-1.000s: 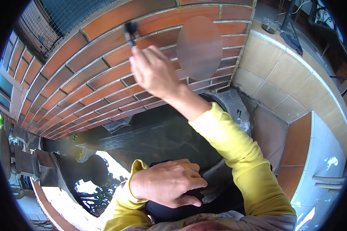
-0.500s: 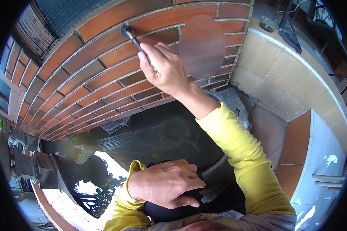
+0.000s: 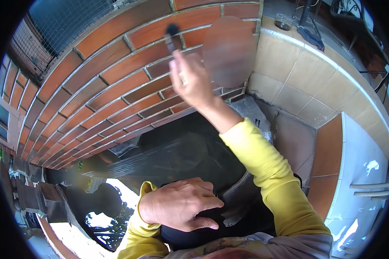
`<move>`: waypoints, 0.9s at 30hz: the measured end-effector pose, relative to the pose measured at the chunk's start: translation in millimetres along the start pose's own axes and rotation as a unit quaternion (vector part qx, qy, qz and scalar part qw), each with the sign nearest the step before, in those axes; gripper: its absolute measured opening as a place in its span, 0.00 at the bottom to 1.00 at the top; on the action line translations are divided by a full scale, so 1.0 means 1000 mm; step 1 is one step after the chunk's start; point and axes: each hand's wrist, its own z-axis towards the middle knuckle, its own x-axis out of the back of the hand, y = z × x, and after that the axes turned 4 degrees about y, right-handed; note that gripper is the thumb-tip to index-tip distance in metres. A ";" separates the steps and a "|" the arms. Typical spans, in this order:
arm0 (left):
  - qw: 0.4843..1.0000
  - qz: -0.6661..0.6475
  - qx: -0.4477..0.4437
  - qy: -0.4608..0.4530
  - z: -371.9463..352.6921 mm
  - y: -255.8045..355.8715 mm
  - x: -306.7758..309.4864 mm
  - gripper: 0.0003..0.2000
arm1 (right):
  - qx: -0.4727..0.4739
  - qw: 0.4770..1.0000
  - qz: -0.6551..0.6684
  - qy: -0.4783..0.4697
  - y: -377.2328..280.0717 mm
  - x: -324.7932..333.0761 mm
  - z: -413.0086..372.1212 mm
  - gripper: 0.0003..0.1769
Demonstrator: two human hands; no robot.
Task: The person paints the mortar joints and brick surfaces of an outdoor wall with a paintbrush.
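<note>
My right hand (image 3: pixel 192 80) is raised in front of the brick wall (image 3: pixel 116 77), its fingers closed round a small brush (image 3: pixel 170 36) with a dark bristle head pointing up. Motion blurs the brush and the fingers; whether the bristles touch the bricks I cannot tell. Lower down, my left hand (image 3: pixel 181 205) rests palm down over my dark-clothed leg, fingers loosely bent and thumb apart, holding nothing. Yellow sleeves cover both forearms.
Dark pond water (image 3: pixel 181 146) lies below the wall, with rocks (image 3: pixel 250 112) at its edge. A tiled ledge (image 3: pixel 285 64) curves along the right, bearing a glass jar (image 3: pixel 283 21) and a dark cloth (image 3: pixel 310 38). Wire mesh (image 3: pixel 69 26) is at the upper left.
My right hand and the brush have moved to the right along the wall, the brush slightly upward. The view has shifted a little; my left hand stays on my leg.
</note>
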 end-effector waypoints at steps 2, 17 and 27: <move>1.000 0.002 0.004 -0.004 0.003 -0.002 -0.001 0.22 | 0.049 0.995 0.078 -0.047 -0.029 -0.032 -0.006 0.14; 1.000 0.001 0.003 0.000 -0.004 0.004 0.004 0.23 | -0.126 0.975 -0.141 0.116 0.102 0.083 0.011 0.16; 1.000 -0.011 0.025 -0.013 0.005 0.005 0.003 0.22 | -0.341 0.921 0.183 0.044 0.062 0.068 0.017 0.15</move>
